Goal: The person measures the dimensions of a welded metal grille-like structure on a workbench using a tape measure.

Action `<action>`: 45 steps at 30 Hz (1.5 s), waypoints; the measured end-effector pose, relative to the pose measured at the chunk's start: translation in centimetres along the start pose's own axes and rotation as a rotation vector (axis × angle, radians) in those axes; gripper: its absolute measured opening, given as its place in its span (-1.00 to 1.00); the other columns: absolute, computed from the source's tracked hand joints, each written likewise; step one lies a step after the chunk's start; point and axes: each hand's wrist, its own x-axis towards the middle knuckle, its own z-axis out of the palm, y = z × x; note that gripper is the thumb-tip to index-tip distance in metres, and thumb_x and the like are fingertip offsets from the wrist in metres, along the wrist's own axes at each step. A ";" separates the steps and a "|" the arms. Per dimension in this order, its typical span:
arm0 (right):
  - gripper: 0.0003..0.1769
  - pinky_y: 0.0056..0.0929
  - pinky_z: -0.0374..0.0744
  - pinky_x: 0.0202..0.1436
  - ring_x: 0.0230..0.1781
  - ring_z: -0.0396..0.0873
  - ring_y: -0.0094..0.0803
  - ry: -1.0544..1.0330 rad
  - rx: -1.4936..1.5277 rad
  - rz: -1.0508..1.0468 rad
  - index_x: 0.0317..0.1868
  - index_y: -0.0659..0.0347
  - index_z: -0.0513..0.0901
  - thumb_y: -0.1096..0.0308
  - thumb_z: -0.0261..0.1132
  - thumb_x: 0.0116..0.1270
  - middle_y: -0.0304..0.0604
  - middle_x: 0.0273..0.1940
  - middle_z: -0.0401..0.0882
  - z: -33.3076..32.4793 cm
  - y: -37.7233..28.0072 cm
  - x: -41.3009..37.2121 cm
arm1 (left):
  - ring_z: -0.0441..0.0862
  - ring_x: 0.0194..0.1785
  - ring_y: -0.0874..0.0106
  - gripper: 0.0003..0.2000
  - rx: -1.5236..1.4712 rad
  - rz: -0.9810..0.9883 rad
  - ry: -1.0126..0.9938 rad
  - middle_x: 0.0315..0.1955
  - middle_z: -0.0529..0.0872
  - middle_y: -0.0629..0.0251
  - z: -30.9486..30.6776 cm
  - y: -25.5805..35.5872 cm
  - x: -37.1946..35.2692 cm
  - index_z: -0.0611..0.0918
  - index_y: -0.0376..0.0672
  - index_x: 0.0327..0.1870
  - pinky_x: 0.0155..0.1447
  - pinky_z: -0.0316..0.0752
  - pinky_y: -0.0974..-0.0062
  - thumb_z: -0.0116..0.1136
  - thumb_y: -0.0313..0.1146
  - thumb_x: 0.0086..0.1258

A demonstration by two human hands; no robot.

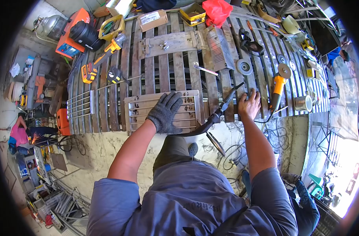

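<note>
Flat under my left hand, a barred metal frame

From the head view, my left hand (165, 113), in a grey glove, lies palm down on the barred metal frame (190, 103), its fingers extended and fairly close together, not clamped on anything. The frame lies flat at the near edge of the slatted table (150, 74). My right hand (249, 104) is bare and rests on the slats, fingers apart and slightly bent, just beside the black torch (222, 108). That torch lies between my 2 hands, its thin tip pointing away from me and its cable running back past the frame's near side.

To the right of my right hand sits a yellow angle grinder (279, 84), with 1 grey disc (244, 67) beyond my fingers. Past the frame are a long metal plate (177, 44) and a brush (205, 69); a black tape measure (115, 75) lies to the left.
</note>
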 end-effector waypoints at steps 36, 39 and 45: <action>-0.33 0.18 0.33 0.73 0.71 0.36 0.13 -0.017 0.021 0.024 0.65 0.05 0.47 0.00 0.22 0.65 0.14 0.70 0.36 -0.3 -0.3 0.0 | -0.05 0.88 -0.15 0.27 -0.064 0.000 0.026 0.82 0.09 -0.14 0.2 -0.1 0.0 0.32 -0.32 0.72 0.90 -0.22 -0.20 0.52 0.45 0.11; -0.34 0.18 0.33 0.73 0.71 0.36 0.13 -0.015 0.026 0.021 0.65 0.04 0.48 0.01 0.23 0.65 0.14 0.70 0.36 -0.3 -0.3 0.0 | -0.05 0.88 -0.15 0.27 -0.059 0.001 0.024 0.82 0.09 -0.14 0.2 0.0 0.0 0.32 -0.32 0.72 0.90 -0.22 -0.20 0.52 0.45 0.11; -0.34 0.17 0.33 0.73 0.71 0.37 0.12 -0.005 0.017 0.018 0.65 0.04 0.48 0.01 0.23 0.65 0.14 0.70 0.37 -0.2 -0.2 0.0 | -0.06 0.88 -0.15 0.28 -0.050 0.004 0.021 0.82 0.08 -0.14 0.3 -0.1 0.0 0.32 -0.34 0.72 0.90 -0.22 -0.20 0.50 0.47 0.12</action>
